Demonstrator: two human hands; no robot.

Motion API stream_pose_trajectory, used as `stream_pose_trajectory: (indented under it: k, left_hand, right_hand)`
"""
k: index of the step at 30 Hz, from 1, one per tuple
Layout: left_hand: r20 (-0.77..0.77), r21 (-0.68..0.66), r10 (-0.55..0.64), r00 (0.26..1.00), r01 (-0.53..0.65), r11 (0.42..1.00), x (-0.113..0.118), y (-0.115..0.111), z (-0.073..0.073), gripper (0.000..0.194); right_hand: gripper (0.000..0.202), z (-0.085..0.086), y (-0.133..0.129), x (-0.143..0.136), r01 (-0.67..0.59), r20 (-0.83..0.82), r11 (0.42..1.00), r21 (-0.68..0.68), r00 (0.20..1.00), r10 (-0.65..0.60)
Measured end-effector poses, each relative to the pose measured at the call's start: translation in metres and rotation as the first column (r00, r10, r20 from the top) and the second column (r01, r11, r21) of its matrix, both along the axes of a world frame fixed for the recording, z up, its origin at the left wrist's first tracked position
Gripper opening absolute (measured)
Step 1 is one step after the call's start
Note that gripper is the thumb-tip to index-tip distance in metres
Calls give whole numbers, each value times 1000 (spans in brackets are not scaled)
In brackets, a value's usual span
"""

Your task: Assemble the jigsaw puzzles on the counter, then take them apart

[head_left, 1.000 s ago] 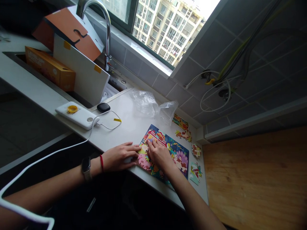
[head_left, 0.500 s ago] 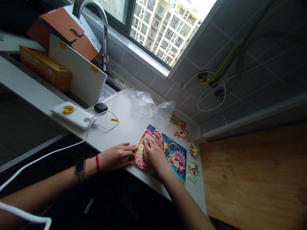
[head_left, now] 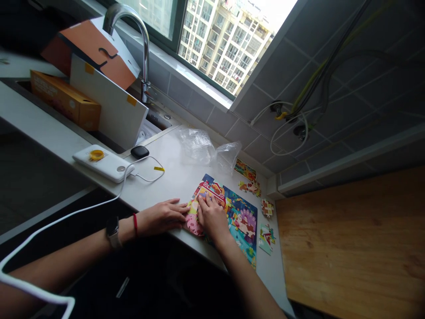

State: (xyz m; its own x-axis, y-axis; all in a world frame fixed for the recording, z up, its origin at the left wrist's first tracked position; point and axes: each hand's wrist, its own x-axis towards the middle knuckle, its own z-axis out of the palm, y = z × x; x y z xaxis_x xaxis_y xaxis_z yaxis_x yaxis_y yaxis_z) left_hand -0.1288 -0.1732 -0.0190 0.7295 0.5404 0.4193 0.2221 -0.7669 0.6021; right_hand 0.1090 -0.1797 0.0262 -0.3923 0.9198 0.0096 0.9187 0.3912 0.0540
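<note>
A colourful jigsaw puzzle (head_left: 244, 217) of joined pieces lies flat near the counter's front edge. My right hand (head_left: 212, 216) rests on its left part, fingers spread and fingertips down on the surface. At the puzzle's left edge, my left hand (head_left: 164, 216) lies palm down with its fingers extended, the tips touching the border. Beyond the puzzle to the right are small joined clusters of pieces (head_left: 267, 208), (head_left: 250, 188), with another cluster (head_left: 266, 238) lower down.
Crumpled clear plastic (head_left: 199, 146) lies behind the puzzle. A white power bank (head_left: 108, 166) with a cable and a black case (head_left: 140, 152) are at the left. An orange box (head_left: 66, 99) and white board (head_left: 106, 106) stand by the faucet (head_left: 146, 57). Wooden panel (head_left: 348, 239) at right.
The view has shifted slightly. Both hands stay in nearly the same places on and beside the puzzle, and nothing has been picked up or let go.
</note>
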Motion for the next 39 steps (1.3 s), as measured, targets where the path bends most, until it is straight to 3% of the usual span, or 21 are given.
stream_pose_trajectory:
  k: [17,22,27,30,32,35,39]
  left_hand:
    - [38,109,32,999,-36,993,2,-6,0,20]
    - [-17,17,14,1000,-14,1000,-2,-3,8,17]
    - [-61,-41,76,995,-78,996,0,-1,25,15]
    - [-62,42,118,991,-116,992,16,8,40,16]
    - [-75,84,77,994,-71,994,35,18,49,14]
    - [-105,107,5,995,6,994,68,35,54,15]
    - [-135,186,-111,985,135,973,112,55,48,10]
  right_hand:
    - [41,-5,-8,3,68,-224,991,112,974,-42]
    - [40,9,-20,57,228,-411,957,178,901,-139]
    - [50,14,-42,143,235,-434,971,-48,871,-232]
    - [55,7,-54,173,206,-429,967,-152,867,-252]
    - [52,0,-57,180,200,-434,968,-154,866,-248]
    - [40,-9,-56,177,179,-449,982,-68,873,-190]
    - [33,-16,-53,167,124,-441,988,87,894,-73]
